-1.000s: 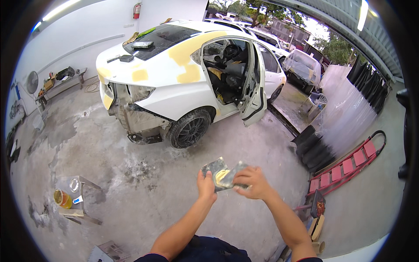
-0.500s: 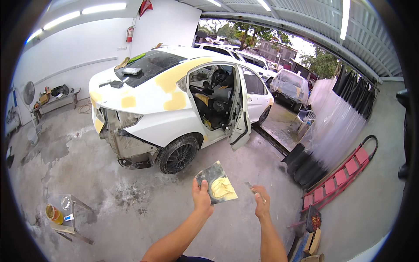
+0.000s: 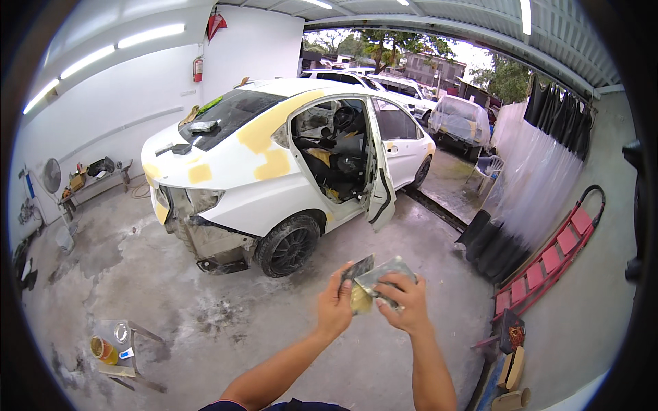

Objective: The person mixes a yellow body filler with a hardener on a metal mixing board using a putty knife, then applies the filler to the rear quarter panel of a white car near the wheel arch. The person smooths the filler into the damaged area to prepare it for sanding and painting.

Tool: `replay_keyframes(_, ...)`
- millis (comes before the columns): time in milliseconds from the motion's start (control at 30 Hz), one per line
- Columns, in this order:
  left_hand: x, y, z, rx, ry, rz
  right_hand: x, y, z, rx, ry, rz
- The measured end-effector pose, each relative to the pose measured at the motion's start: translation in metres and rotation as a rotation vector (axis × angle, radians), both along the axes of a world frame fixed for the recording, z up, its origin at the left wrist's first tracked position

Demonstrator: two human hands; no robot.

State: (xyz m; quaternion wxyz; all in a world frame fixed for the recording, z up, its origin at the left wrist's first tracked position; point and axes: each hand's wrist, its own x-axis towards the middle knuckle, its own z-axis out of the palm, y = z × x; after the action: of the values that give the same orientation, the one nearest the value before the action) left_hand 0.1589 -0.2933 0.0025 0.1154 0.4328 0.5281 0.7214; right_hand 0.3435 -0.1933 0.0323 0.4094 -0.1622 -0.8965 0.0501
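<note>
My left hand (image 3: 334, 309) grips a dark flat mixing board (image 3: 359, 268) tilted in front of me, its fingers wrapped behind the edge. Yellow putty (image 3: 360, 300) lies on the board's face. In my right hand (image 3: 409, 306) is a wide grey putty spreader (image 3: 384, 272), its blade over the board, partly covering it and close to the putty. Whether the blade's edge touches the putty is hidden. Ahead stands a white car (image 3: 236, 185) with yellow filler patches on its rear side, its rear door open and rear bumper off.
At the lower left a small stool (image 3: 147, 333) carries an amber jar (image 3: 104, 350), a round lid (image 3: 121, 333) and a small tube (image 3: 126, 353). A red ladder (image 3: 548, 258) leans along the right wall, beside a plastic curtain (image 3: 534, 185). A fan (image 3: 51, 175) stands far left.
My right hand has moved left and up, bringing the spreader over the board. My left hand has shifted slightly right and tilted the board. The view has turned slightly.
</note>
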Motion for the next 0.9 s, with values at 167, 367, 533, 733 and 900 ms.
replay_keyframes(167, -0.012, -0.019, 0.025, 0.111, 0.356, 0.045, -0.030, -0.026, -0.019, 0.094, -0.076, 0.211)
replay_keyframes(367, -0.052, -0.044, 0.024, 0.164, 0.066, 0.317, -0.038, -0.027, -0.085, -1.068, 0.733, 0.583)
replay_keyframes(533, -0.008, -0.043, -0.021, 0.095, -0.705, 0.112, -0.064, -0.053, -0.127, -1.606, 1.340, 0.879)
replay_keyframes(733, -0.018, -0.017, -0.057, 0.263, -0.935, 0.073, -0.045, -0.007, -0.104, -0.423, -0.040, 0.264)
replay_keyframes(900, -0.016, 0.006, -0.023, 0.151, -1.249, 0.016, -0.049, 0.011, -0.097, -1.546, 0.839, 0.736)
